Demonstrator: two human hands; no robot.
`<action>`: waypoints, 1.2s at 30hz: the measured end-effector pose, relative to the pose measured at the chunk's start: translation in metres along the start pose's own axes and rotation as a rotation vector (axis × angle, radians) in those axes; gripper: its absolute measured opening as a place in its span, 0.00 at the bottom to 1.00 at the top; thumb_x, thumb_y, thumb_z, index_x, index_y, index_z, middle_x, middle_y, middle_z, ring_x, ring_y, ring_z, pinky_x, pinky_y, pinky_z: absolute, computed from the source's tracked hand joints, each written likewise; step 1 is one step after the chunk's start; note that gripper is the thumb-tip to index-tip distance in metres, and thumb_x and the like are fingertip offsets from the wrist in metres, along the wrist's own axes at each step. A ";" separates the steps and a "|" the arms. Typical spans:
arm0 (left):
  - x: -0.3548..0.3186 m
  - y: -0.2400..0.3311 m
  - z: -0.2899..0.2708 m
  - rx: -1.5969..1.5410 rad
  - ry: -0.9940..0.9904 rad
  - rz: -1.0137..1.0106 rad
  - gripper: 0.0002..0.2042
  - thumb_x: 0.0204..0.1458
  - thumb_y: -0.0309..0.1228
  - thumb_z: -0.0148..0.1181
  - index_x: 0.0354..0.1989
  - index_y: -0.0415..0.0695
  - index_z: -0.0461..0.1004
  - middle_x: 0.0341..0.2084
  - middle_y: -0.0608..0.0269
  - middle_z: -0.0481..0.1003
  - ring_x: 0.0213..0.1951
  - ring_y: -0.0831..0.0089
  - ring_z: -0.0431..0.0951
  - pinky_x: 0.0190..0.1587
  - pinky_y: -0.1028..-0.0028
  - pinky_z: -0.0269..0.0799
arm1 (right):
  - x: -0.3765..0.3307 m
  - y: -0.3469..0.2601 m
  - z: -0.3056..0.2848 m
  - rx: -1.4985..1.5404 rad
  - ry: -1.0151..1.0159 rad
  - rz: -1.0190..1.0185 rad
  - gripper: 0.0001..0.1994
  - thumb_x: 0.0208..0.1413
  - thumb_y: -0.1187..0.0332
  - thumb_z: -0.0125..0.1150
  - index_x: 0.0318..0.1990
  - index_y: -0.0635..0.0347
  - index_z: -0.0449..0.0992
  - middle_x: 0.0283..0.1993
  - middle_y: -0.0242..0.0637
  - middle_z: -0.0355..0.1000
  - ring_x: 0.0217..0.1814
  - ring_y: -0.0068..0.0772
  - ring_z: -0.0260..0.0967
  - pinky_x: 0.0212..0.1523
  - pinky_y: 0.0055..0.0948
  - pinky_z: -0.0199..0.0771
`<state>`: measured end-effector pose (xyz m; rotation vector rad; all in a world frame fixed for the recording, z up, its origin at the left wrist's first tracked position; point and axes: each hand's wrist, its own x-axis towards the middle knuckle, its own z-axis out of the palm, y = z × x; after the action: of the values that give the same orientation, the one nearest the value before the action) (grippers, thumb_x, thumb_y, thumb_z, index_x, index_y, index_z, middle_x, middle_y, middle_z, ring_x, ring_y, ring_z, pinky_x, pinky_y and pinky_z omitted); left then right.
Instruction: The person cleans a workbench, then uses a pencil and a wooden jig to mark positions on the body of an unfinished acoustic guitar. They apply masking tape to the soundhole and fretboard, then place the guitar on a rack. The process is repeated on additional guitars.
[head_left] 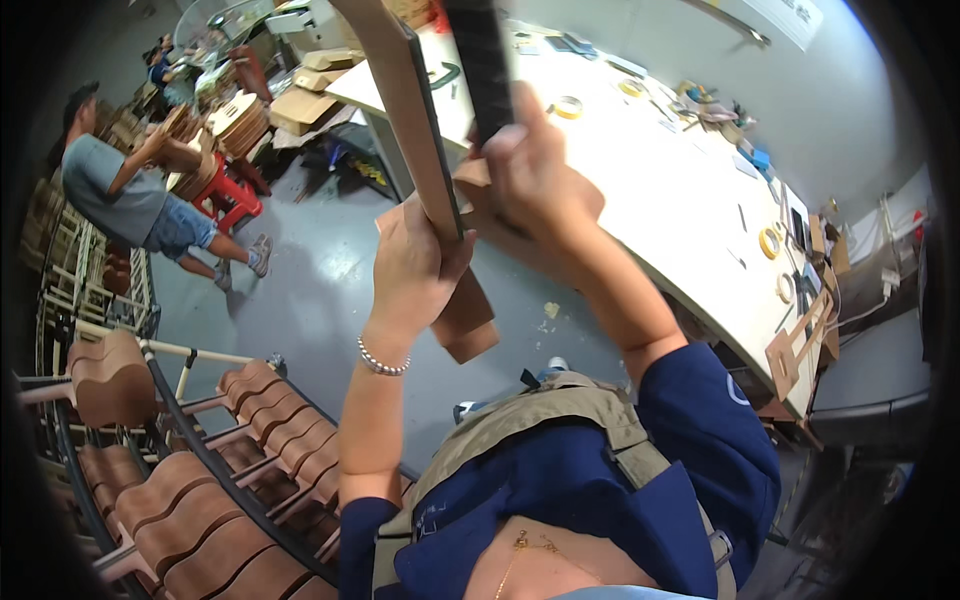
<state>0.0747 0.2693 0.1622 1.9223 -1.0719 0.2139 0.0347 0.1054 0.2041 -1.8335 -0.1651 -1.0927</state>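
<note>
My left hand [408, 265] is closed around a long brown wooden neck [405, 100] with a dark strip along one edge, held upright. A brown wooden block [466, 318] shows just below that hand; whether it joins the neck I cannot tell. To the right, my right hand [540, 180] grips a second long piece, a dark fingerboard-like strip [482, 65], blurred by motion. A curved brown wooden part [478, 190] shows beside its lower end, partly hidden by the fingers. Both long pieces run out of the top of the picture.
A long white table [660, 180] with tape rolls [769, 241] and small tools runs along my right. At lower left, a pipe rack [190, 352] carries several curved brown wooden bodies [200, 520]. Another person [135, 185] stands at far left near a red stool [232, 197].
</note>
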 end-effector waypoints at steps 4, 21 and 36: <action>0.036 0.013 0.053 -0.293 -0.217 -0.055 0.23 0.52 0.25 0.50 0.57 0.38 0.57 0.42 0.54 0.72 0.48 0.62 0.70 0.53 0.69 0.64 | -0.005 -0.006 -0.154 -0.062 0.216 0.083 0.29 0.60 0.41 0.39 0.38 0.64 0.67 0.26 0.37 0.70 0.24 0.26 0.73 0.28 0.22 0.71; 0.226 0.030 0.453 -0.998 -0.962 -0.837 0.23 0.59 0.50 0.43 0.41 0.38 0.67 0.26 0.56 0.75 0.30 0.68 0.77 0.33 0.72 0.76 | -0.104 0.206 -0.606 -0.106 0.838 1.082 0.27 0.59 0.44 0.47 0.30 0.65 0.68 0.19 0.39 0.67 0.15 0.31 0.66 0.16 0.31 0.69; 0.275 0.013 0.716 -0.781 -1.365 -0.971 0.20 0.59 0.46 0.47 0.37 0.38 0.67 0.25 0.53 0.74 0.29 0.63 0.76 0.34 0.68 0.75 | -0.217 0.304 -0.642 -0.777 0.634 1.367 0.33 0.59 0.43 0.38 0.38 0.72 0.75 0.41 0.57 0.73 0.47 0.55 0.70 0.47 0.44 0.68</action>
<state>0.0503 -0.4496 -0.1030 1.4489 -0.6039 -1.9514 -0.3219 -0.4868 -0.0680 -1.4962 1.8084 -0.6231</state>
